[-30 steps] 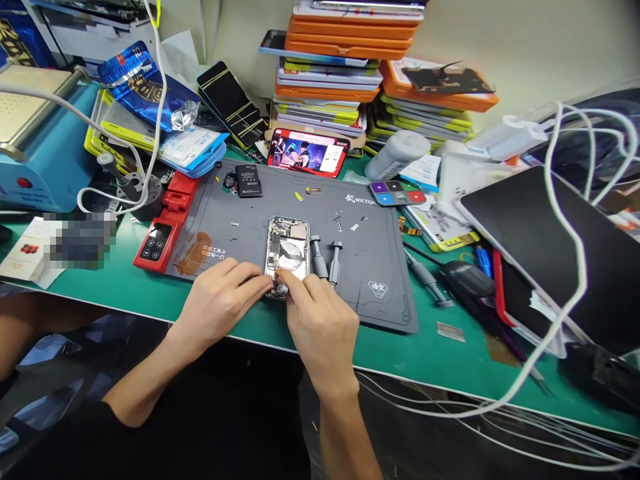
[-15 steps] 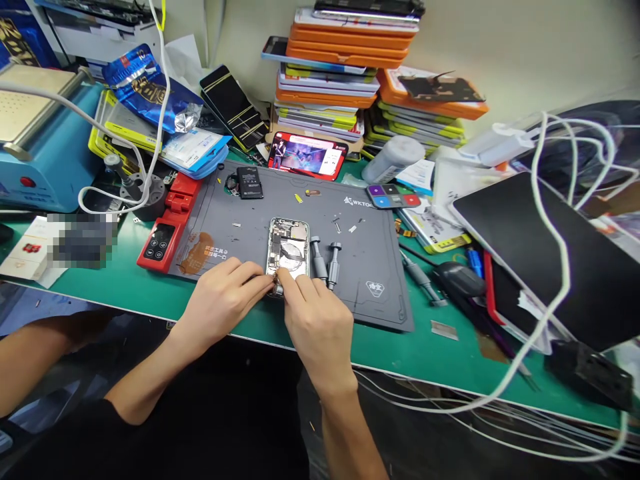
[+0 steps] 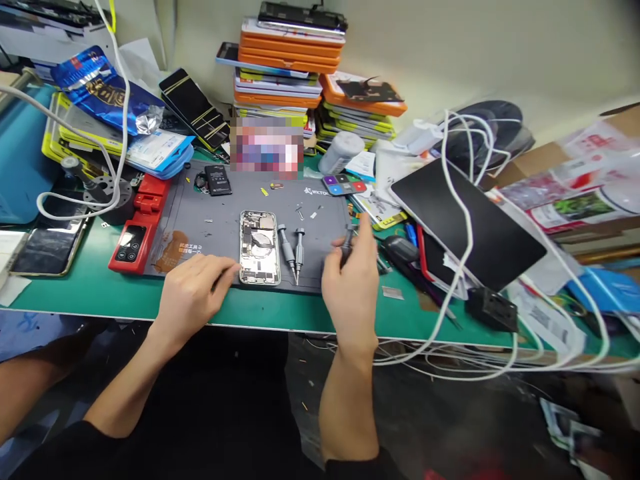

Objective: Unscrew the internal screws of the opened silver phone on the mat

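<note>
An opened phone [image 3: 259, 245] with bare internals lies face down on the grey work mat [image 3: 210, 220]. My left hand [image 3: 193, 295] rests on the mat's near edge just left of the phone, fingers curled, nothing visible in them. My right hand [image 3: 352, 280] is off to the right of the phone at the mat's right edge, closed round a small grey screwdriver [image 3: 347, 243] that points up. Two more screwdrivers [image 3: 293, 250] lie side by side on the mat between the phone and my right hand.
A red tool block [image 3: 134, 227] sits left of the mat. Stacked orange and green boxes [image 3: 290, 60] stand behind. A black tablet [image 3: 465, 223] with white cables [image 3: 463, 200] crosses the right. Small screws and a black battery [image 3: 218, 179] lie on the mat. A dark phone [image 3: 47, 241] lies at far left.
My right hand left the phone's lower end and moved right, holding a screwdriver. My left hand drew back slightly from the phone. The view swung to the right.
</note>
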